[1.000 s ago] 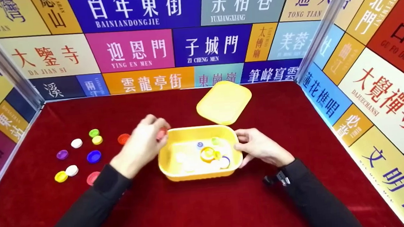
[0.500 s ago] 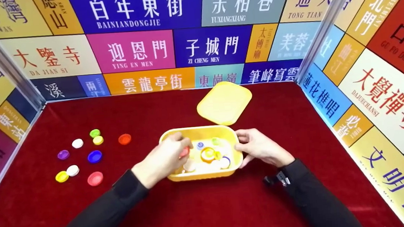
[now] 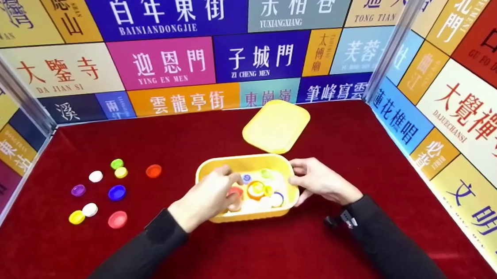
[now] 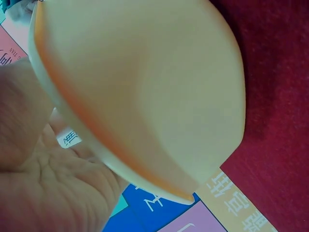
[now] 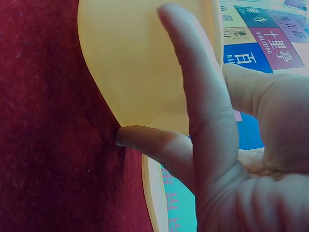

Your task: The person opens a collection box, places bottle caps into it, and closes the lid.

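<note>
R hand point(image 3: 322, 180) clamped on box point(image 3: 250, 216) at R edge, prob. to steady it mid desk point(image 3: 258, 258). L hand point(image 3: 206, 196) over box's L edge, red cap point(image 3: 236, 189) by fingertips, can't tell if pinched. Loose caps point(image 3: 117, 193) nr desk's L edge.

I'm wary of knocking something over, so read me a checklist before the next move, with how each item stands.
1. Yellow container upright: ok, its opening faces up.
2. Container steadied: ok, the right hand touches its right end.
3. Yellow lid off: ok, it lies on the red cloth beyond the container.
4. Left hand clear of the container: not ok, its fingers are inside.
5. Red cap free of those fingers: cannot tell, they partly hide it.
6. Cloth free of caps: not ok, nine lie there, including the blue cap.
</note>
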A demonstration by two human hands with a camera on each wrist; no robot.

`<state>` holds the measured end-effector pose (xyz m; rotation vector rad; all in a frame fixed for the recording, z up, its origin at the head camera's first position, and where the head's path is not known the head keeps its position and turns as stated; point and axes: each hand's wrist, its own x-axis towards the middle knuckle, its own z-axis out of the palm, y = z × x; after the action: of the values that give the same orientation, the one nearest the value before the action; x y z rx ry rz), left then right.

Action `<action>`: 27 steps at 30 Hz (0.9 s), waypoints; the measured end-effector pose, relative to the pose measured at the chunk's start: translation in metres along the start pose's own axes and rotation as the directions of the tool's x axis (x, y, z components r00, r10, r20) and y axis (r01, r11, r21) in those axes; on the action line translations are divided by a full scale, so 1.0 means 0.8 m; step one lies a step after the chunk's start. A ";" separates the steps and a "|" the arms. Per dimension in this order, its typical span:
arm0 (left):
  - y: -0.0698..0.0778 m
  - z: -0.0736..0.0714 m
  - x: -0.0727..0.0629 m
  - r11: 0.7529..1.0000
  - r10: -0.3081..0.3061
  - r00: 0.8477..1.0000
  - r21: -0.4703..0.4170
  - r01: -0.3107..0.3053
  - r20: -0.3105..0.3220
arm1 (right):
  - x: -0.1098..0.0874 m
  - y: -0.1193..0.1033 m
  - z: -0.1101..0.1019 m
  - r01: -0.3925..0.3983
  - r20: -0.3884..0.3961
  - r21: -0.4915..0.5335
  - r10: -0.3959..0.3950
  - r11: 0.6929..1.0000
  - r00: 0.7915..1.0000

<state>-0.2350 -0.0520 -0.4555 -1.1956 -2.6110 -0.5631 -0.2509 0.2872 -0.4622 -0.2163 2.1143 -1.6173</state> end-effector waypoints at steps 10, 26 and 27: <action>-0.004 -0.003 -0.006 0.998 -0.021 0.998 0.058 0.025 -0.066 | 0.000 0.002 -0.001 0.017 0.019 0.009 -0.017 1.000 1.000; -0.031 -0.023 -0.016 0.989 -0.144 0.988 0.024 0.146 -0.055 | 0.001 0.002 -0.001 0.013 0.024 0.016 -0.013 1.000 1.000; -0.032 -0.025 -0.017 0.988 -0.154 0.986 0.017 0.155 -0.059 | 0.001 0.003 -0.001 0.013 0.022 0.014 -0.013 1.000 1.000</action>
<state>-0.2452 -0.0849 -0.4487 -0.9615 -2.6686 -0.5868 -0.2513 0.2885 -0.4642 -0.2426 2.0884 -1.6295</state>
